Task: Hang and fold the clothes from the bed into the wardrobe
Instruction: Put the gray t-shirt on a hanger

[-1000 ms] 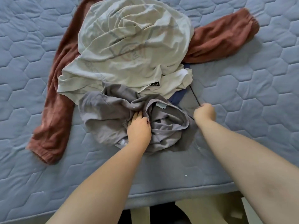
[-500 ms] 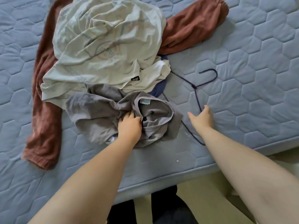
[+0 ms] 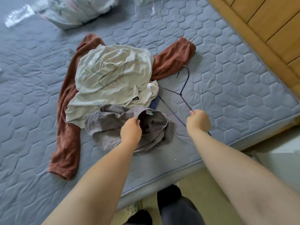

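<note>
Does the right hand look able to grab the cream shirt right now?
Probably not at once: the right hand grips the wire hanger, though the cream shirt lies uncovered, close by.

Noted top left: crinkled clear plastic bag (image 3: 76, 12) with pale contents. Top right: yellow planked wooden panel (image 3: 267, 30). Bottom: pale cream floor (image 3: 194, 185).

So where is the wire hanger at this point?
In the head view, the dark wire hanger is right of centre on the mattress, beside the clothes pile, with the right hand gripping its near arm.
</note>
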The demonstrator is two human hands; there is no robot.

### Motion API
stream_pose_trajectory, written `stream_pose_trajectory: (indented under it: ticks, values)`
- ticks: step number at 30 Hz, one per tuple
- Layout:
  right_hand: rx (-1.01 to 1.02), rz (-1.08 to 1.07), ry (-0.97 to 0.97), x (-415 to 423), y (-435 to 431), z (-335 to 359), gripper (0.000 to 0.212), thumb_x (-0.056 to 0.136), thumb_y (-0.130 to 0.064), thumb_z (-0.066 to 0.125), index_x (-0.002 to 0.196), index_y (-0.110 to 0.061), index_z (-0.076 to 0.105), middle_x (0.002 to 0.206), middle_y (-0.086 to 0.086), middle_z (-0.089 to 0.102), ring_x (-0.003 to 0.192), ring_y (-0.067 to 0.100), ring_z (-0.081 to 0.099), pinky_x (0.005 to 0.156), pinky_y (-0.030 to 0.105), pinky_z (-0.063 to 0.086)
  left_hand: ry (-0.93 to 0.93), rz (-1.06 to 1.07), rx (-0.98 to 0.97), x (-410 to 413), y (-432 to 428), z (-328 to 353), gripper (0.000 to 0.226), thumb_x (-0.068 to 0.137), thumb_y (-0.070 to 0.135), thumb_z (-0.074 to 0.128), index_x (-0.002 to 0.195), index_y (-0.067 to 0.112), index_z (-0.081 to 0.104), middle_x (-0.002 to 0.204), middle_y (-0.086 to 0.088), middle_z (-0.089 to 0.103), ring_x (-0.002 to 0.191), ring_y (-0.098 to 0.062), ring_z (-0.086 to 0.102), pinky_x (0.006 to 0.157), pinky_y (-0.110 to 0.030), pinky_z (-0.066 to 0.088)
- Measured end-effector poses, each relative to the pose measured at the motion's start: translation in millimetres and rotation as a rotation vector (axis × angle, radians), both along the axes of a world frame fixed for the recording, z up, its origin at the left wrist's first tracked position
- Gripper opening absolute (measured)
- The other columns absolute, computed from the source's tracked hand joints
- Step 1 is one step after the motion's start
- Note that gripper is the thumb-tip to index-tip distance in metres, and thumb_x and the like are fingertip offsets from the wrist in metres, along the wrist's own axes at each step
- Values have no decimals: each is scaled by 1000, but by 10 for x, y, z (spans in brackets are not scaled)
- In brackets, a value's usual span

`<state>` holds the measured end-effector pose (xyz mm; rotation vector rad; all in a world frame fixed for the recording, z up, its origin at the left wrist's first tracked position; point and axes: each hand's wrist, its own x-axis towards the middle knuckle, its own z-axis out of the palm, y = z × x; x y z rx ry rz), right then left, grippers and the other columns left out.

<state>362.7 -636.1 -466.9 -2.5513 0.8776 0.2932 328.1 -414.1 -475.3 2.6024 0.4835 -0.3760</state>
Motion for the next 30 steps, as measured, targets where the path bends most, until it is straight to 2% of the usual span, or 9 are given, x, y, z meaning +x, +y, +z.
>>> stream_pose_trajectory:
  ticks: [4,8,10,14,19,23,26,28,30]
  values:
    - [-71,74,-58,-191,24,727,16,93,-8,51,91,-12,66,101,17,68,97,34,60,82,33,34,-140,-106,75,37,80,793,28,99,21,39,103,7,63,109,-10,63,100,-30,58,75,-32,39]
    - [-33,32,-210,-306,188,1550,23,92,-7,49,102,-17,66,110,14,67,105,32,57,95,35,32,-247,-197,56,25,207,1609,30,99,18,38,99,4,64,109,-12,58,97,-31,57,74,-33,39]
    - [-2,-9,-275,-350,255,1981,23,96,-17,48,108,-11,66,111,16,65,108,34,56,94,38,33,-313,-197,2,8,247,2031,28,97,18,40,92,4,63,103,-13,61,95,-31,57,72,-32,37]
    - [63,-178,-433,-519,245,2844,44,97,-45,42,102,-11,68,105,14,66,103,33,57,92,39,33,-447,-258,-93,1,167,3001,28,96,20,41,87,4,62,90,-12,63,88,-31,58,72,-33,41]
    - [71,-275,-701,-893,-74,3889,35,96,-43,46,89,-17,68,87,10,68,94,33,59,81,36,34,-579,-396,-241,-30,-230,4069,30,98,20,43,77,5,58,79,-10,59,77,-28,55,63,-30,37]
    - [26,-330,-877,-1343,-487,4683,43,93,-54,47,80,-16,62,74,8,64,80,30,61,77,35,44,-644,-379,-433,-102,-753,4803,37,97,21,45,64,5,50,61,-5,47,59,-20,44,53,-28,31]
    - [-22,-391,-1003,-1746,-884,5283,48,92,-56,47,76,-13,62,72,8,62,74,29,58,77,37,47,-647,-350,-482,-169,-1090,5291,40,96,23,44,58,9,45,56,-3,42,57,-22,45,54,-27,34]
    - [-25,-415,-1071,-2021,-1128,5619,49,94,-49,48,60,-13,50,61,5,51,62,25,49,69,34,38,-636,-337,-476,-227,-1225,5562,38,96,22,43,61,8,47,57,-3,45,62,-23,48,61,-27,38]
    - [-55,-453,-1088,-2264,-1353,5881,52,95,-44,48,53,-15,38,55,3,43,58,23,43,73,35,30,-651,-348,-429,-267,-1339,5776,35,96,21,43,64,7,45,59,-2,43,62,-22,46,65,-28,36]
